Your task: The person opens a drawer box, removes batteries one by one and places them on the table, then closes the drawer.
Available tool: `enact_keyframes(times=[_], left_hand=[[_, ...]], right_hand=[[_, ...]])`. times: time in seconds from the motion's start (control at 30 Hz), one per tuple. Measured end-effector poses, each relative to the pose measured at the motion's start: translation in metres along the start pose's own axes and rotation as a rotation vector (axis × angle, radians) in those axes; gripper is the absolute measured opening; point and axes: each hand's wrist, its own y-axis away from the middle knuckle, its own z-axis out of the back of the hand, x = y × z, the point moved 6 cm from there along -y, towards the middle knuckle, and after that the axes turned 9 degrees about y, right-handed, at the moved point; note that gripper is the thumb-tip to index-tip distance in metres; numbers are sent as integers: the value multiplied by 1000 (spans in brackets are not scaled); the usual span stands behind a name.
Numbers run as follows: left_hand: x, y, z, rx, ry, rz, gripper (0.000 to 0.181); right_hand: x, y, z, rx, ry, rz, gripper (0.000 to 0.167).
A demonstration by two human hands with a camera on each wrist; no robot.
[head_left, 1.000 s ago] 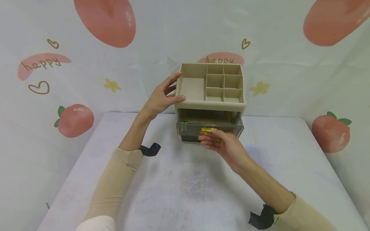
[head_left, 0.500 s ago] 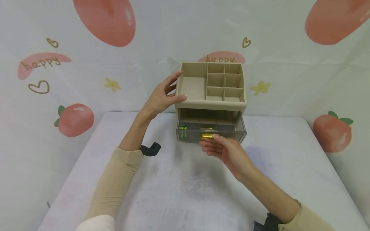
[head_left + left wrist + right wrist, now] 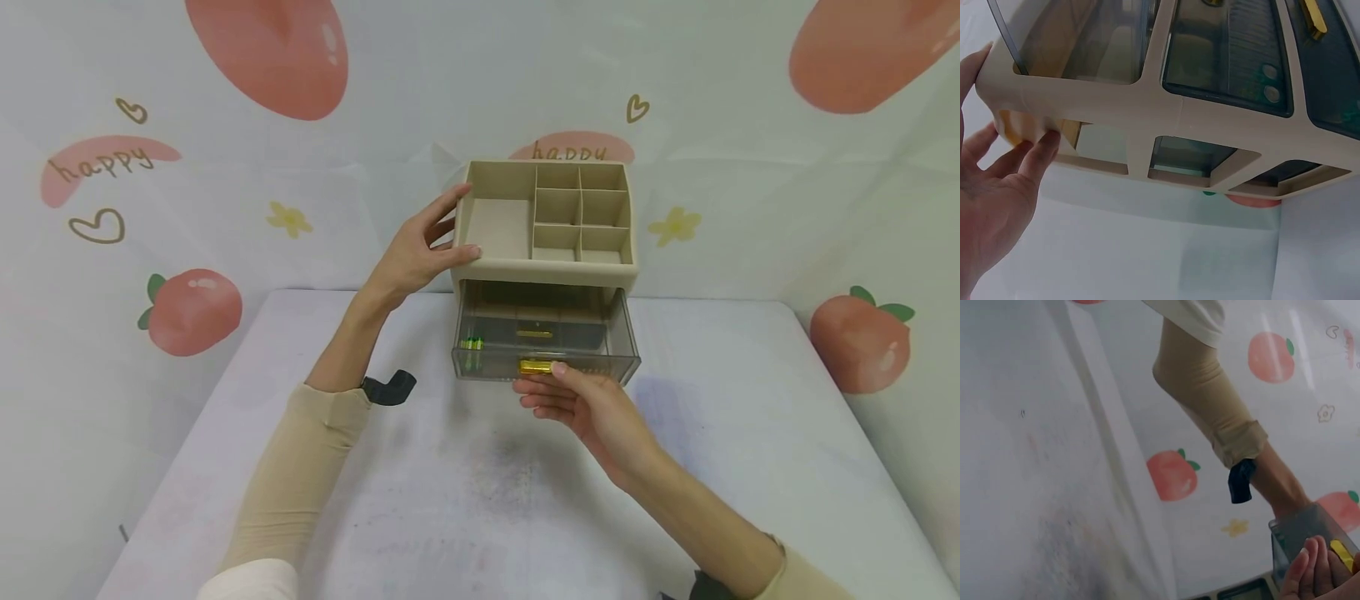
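A beige desk organizer (image 3: 551, 271) with open compartments on top stands at the back of the table. Its top smoky clear drawer (image 3: 501, 368) is pulled out. My right hand (image 3: 603, 408) pinches the gold drawer handle (image 3: 532, 367) between thumb and fingers. With the thumb over the front rim and the fingers along the side, my left hand (image 3: 408, 258) holds the organizer's upper left corner. Small green cylinders that look like batteries (image 3: 472, 343) are at the drawer's left front. In the left wrist view, the fingertips (image 3: 1047, 140) touch the side frame.
Below the extended drawer, the left wrist view shows further dark drawers (image 3: 1229, 69) with gold handles. A white table (image 3: 435, 500) spreads in front, with a fruit-printed cloth (image 3: 360, 217) behind. A dark strap (image 3: 390, 388) hangs at the left wrist.
The top drawer has slid farther out toward me, with my right hand moving along on its handle. The green cylinders and a lower handle show more clearly through it. My left hand stays put.
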Motion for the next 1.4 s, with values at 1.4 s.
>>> enact_keyframes(times=[1.4], left_hand=[[-1, 2, 0, 24, 14, 17, 82]], right_hand=[[-16, 18, -8, 58, 63, 4, 45]])
